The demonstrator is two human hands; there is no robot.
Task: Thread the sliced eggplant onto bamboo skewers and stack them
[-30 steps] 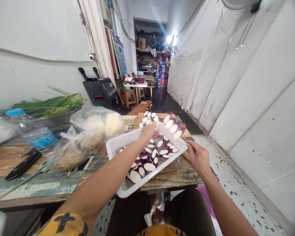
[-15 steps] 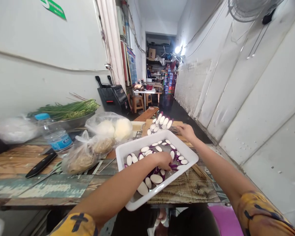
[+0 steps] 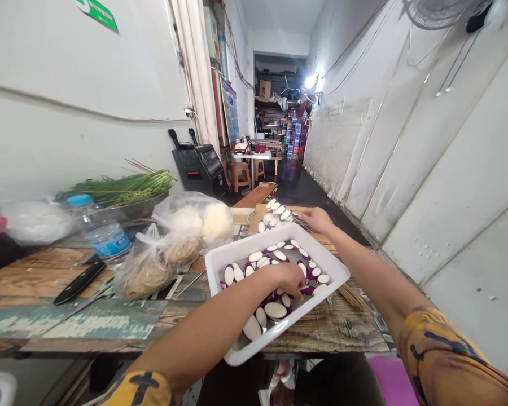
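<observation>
At tray [image 3: 279, 328], curled hands [image 3: 288, 280] [image 3: 318, 219], touching eggplant [image 3: 275, 309], skewers [image 3: 303, 222]

wooden table [image 3: 122, 318] | white tub [image 3: 290, 318] | thin skewers [image 3: 353, 296] | black-handled knife [image 3: 78, 283] | blue-capped bottle [image 3: 110, 243] | knotted plastic bag [image 3: 146, 272]

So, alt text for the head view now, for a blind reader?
The person's left hand is in a white tray of purple-edged white slices, while the right hand is beside skewered slices just beyond the tray. To the tray's left are plastic bags, a water bottle and a black-handled knife.
</observation>
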